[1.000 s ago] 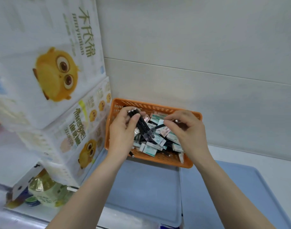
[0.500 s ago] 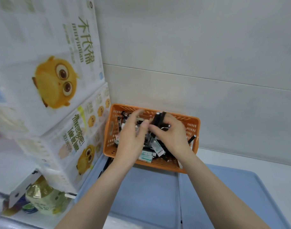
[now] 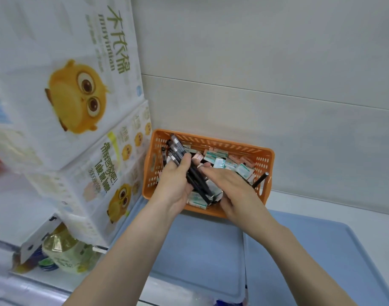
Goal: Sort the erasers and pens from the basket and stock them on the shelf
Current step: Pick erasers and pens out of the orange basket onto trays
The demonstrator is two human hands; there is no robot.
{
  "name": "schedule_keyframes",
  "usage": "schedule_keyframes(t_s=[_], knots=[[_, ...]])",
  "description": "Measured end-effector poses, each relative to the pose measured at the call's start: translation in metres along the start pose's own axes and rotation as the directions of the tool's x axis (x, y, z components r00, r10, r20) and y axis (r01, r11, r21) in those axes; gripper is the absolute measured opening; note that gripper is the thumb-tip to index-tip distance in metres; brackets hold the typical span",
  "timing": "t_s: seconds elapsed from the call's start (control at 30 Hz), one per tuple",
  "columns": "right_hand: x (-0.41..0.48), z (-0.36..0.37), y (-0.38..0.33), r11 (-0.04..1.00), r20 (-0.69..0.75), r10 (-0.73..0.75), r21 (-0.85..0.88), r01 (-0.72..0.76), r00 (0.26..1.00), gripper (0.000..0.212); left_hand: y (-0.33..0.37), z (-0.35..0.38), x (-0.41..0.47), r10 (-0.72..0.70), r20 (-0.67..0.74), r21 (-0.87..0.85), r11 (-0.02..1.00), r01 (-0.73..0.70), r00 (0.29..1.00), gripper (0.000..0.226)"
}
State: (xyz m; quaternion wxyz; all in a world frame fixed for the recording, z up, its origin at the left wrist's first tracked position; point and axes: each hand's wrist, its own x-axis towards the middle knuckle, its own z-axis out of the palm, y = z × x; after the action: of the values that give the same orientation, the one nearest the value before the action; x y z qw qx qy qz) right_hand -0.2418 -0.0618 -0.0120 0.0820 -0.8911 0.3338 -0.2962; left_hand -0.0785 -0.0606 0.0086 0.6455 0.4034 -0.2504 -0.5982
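The left hand's [image 3: 175,184] grip clamps a bundle of pens [image 3: 177,145] over the basket [image 3: 211,142] – the right hand [image 3: 235,188], grip apart, fingers straight, touches them beside the erasers [image 3: 220,162].

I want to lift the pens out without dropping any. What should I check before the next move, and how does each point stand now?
1. Left hand grips the pens as one bundle: ok.
2. Bundle holds only pens, with no eraser caught in it: cannot tell, the hands hide its middle.
3. All pens gathered: not ok, a stray pen leans at the right wall of the basket.
4. Right hand free to fetch it: cannot tell, its palm faces down over the bundle.
5. Erasers lie inside the basket, none seen outside it: ok.
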Motion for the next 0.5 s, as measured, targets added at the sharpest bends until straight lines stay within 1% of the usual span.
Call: schedule_keyframes(t_s=[0.03, 0.07, 0.1, 0.13, 0.17, 0.2, 0.23, 0.27, 0.33, 0.4, 0.43, 0.47, 0.5], knots=[[-0.003, -0.002, -0.003, 1.000, 0.019, 0.006, -0.005, -0.006, 1.000, 0.093, -0.001, -0.003, -0.004, 0.053, -0.007, 0.077, 0.996, -0.052, 0.999, 0.017], [-0.006, -0.004, -0.009, 1.000, 0.018, 0.012, 0.015, -0.012, 1.000, 0.088, -0.002, -0.005, -0.009, 0.105, -0.007, 0.160, 0.982, -0.102, 0.994, 0.014], [-0.008, -0.004, -0.016, 0.998, -0.005, 0.027, 0.062, -0.027, 1.000, 0.078, -0.003, -0.008, -0.015, 0.141, -0.006, 0.221, 0.966, -0.136, 0.990, 0.015], [-0.009, -0.002, -0.025, 0.992, -0.029, 0.053, 0.118, -0.049, 0.998, 0.063, -0.004, -0.009, -0.024, 0.159, -0.004, 0.242, 0.958, -0.153, 0.987, 0.017], [-0.010, 0.001, -0.035, 0.984, -0.029, 0.080, 0.160, -0.075, 0.996, 0.053, -0.004, -0.010, -0.033, 0.141, -0.005, 0.211, 0.968, -0.137, 0.990, 0.020], [-0.010, 0.005, -0.044, 0.979, -0.010, 0.108, 0.176, -0.105, 0.994, 0.052, -0.003, -0.011, -0.041, 0.098, -0.002, 0.146, 0.985, -0.097, 0.995, 0.025], [-0.011, 0.010, -0.052, 0.976, 0.021, 0.129, 0.172, -0.130, 0.991, 0.057, -0.004, -0.014, -0.048, 0.061, -0.003, 0.101, 0.993, -0.061, 0.998, 0.030], [-0.013, 0.017, -0.058, 0.975, 0.055, 0.149, 0.159, -0.156, 0.987, 0.059, -0.005, -0.017, -0.054, 0.038, -0.009, 0.086, 0.996, -0.037, 0.999, 0.033], [-0.016, 0.030, -0.066, 0.969, 0.114, 0.174, 0.156, -0.191, 0.978, 0.059, -0.009, -0.027, -0.061, 0.033, -0.022, 0.153, 0.988, -0.029, 0.999, 0.036], [-0.022, 0.039, -0.072, 0.966, 0.162, 0.160, 0.176, -0.189, 0.974, 0.059, -0.014, -0.041, -0.067, 0.054, -0.005, 0.263, 0.963, -0.051, 0.999, 0.033], [-0.026, 0.042, -0.074, 0.966, 0.190, 0.150, 0.179, -0.185, 0.970, 0.059, -0.016, -0.050, -0.070, 0.100, 0.002, 0.361, 0.928, -0.094, 0.995, 0.031], [-0.030, 0.043, -0.075, 0.967, 0.211, 0.147, 0.175, -0.185, 0.966, 0.059, -0.018, -0.059, -0.072, 0.168, 0.006, 0.478, 0.866, -0.150, 0.986, 0.034], [-0.036, 0.043, -0.076, 0.969, 0.224, 0.148, 0.163, -0.187, 0.963, 0.058, -0.020, -0.070, -0.075, 0.247, 0.011, 0.585, 0.784, -0.207, 0.969, 0.041]])
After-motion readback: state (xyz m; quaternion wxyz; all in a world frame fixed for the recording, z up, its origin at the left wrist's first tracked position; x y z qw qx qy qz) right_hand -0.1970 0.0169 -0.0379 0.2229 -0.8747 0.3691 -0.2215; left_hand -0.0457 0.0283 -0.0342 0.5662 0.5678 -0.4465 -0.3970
